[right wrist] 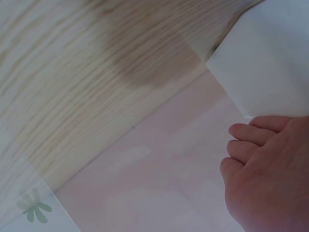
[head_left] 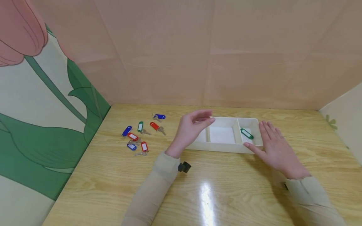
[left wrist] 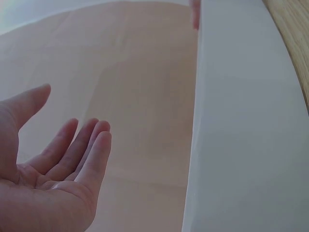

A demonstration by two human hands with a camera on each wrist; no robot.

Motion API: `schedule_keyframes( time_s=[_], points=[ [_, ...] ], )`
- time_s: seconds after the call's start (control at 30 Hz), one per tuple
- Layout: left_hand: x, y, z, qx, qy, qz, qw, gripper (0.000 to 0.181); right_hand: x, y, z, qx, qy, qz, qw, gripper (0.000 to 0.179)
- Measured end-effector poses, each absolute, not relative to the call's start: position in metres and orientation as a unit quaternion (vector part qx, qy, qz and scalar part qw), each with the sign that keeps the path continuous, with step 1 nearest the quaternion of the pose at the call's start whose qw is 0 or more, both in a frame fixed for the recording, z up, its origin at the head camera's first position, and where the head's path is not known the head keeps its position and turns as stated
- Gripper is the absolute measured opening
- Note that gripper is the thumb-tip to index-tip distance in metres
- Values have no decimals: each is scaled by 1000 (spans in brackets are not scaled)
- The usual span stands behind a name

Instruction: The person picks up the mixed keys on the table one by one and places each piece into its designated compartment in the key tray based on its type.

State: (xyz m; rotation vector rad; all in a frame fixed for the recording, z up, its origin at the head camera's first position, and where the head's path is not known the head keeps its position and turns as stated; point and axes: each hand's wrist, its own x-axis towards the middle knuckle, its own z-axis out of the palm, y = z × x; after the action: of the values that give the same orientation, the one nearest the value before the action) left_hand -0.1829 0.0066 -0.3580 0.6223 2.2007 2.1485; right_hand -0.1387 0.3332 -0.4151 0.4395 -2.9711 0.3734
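Note:
A long white tray (head_left: 226, 147) with compartments stands on the table. In its right compartment lies a green key tag (head_left: 247, 133). The middle compartment (head_left: 222, 135) has nothing in it. My left hand (head_left: 192, 127) is over the tray's left end and partly hides that compartment. The left wrist view shows the left hand (left wrist: 58, 169) with an empty palm, thumb apart from loosely bent fingers, beside the white tray wall (left wrist: 246, 116). My right hand (head_left: 275, 149) rests against the tray's right end, fingers extended along the outside and thumb at the front edge.
Left of the tray lie several tagged keys: a blue tag (head_left: 160, 116), a red tag (head_left: 154, 126), a green tag (head_left: 140, 126), and more red and blue ones grouped nearer the table's left edge. A pinkish wall covering (head_left: 169, 72) rises behind the table.

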Motion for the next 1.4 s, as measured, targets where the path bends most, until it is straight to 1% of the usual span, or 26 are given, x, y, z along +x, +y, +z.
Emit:
schedule_keyframes(
  time_s=[0.6, 0.8, 1.07, 1.4],
  points=[
    [-179, -8, -363, 182, 703, 687, 1, 32, -139, 334, -416, 147, -980, 121, 56, 103],
    [-176, -17, -363, 167, 704, 690, 2, 34, -139, 334, -416, 148, -980, 119, 57, 103],
    [-175, -30, -365, 168, 710, 684, -1, 36, -138, 333, -414, 149, -980, 119, 60, 102],
    [-175, -47, -368, 166, 712, 682, -23, 33, -139, 333, -415, 148, -980, 120, 61, 102]
  ],
)
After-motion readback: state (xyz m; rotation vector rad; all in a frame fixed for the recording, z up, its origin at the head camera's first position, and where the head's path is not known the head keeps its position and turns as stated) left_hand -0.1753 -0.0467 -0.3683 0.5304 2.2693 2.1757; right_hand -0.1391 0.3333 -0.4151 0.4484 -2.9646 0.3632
